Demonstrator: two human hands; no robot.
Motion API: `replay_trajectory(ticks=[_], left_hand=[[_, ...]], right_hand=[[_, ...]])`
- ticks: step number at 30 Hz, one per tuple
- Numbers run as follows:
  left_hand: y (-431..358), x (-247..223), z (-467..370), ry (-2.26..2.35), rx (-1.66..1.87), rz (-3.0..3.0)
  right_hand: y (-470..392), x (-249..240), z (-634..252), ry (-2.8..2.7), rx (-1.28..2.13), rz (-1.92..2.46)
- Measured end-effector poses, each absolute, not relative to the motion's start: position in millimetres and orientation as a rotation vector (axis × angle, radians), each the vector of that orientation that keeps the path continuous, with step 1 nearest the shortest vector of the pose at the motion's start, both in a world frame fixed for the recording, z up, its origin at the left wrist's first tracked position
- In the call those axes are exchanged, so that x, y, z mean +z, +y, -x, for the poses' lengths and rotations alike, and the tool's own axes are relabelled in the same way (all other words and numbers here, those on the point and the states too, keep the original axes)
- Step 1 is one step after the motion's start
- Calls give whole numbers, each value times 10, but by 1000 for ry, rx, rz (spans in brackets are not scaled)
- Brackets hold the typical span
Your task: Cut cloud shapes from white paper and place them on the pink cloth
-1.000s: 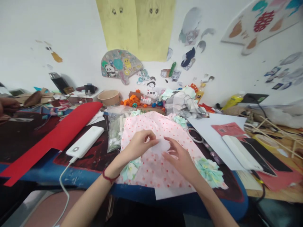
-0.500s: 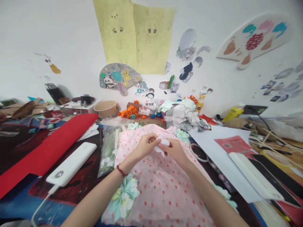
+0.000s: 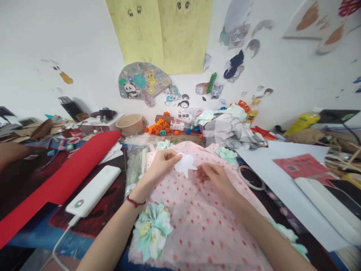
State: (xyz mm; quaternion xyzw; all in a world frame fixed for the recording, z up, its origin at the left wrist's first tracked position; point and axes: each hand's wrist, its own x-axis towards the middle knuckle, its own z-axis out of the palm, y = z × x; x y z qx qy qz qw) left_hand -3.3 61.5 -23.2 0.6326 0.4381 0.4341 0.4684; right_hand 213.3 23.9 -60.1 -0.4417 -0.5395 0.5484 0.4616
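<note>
Between the thumb and fingers of my left hand [image 3: 164, 161] is a small white cutout [image 3: 184, 164], rounded at the top with pointed tips below. It looks like paper, held above a pink cloth [image 3: 194, 226] with red dots. My right hand [image 3: 214, 178] is just right of the cutout, its fingers loosely bent, a little blurred and seemingly holding nothing. The fingertips are close to the cutout's right tip; whether they touch it I cannot tell. Mint-green fabric flowers lie on the cloth, the largest flower [image 3: 153, 229] near my left forearm.
To the left lie a white power bank [image 3: 94, 192] with a cable and a long red strip [image 3: 64, 173]. White paper sheets [image 3: 270, 162] and a red packet [image 3: 301, 167] are at right. Behind stand a tape roll [image 3: 129, 125] and crumpled grey fabric [image 3: 231, 131]. Another person's arm [image 3: 12, 154] shows at far left.
My right hand has come off the white cutout and moved right. My left hand keeps the cutout, which now shows spread flat. The view has tilted down, and an arm appears at far left.
</note>
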Motion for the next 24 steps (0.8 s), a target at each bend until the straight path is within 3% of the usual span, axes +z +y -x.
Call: replay_trajectory(ticks=[6, 14, 24], left_hand=[[467, -201, -79, 934, 800, -1619], [436, -217, -116, 912, 800, -1642], [378, -148, -135, 1010, 919, -1832]], right_hand=[[171, -644, -2048, -1407, 1330, 1027], [140, -605, -2043, -1391, 1200, 1063], [115, -551, -2043, -1386, 1287, 970]])
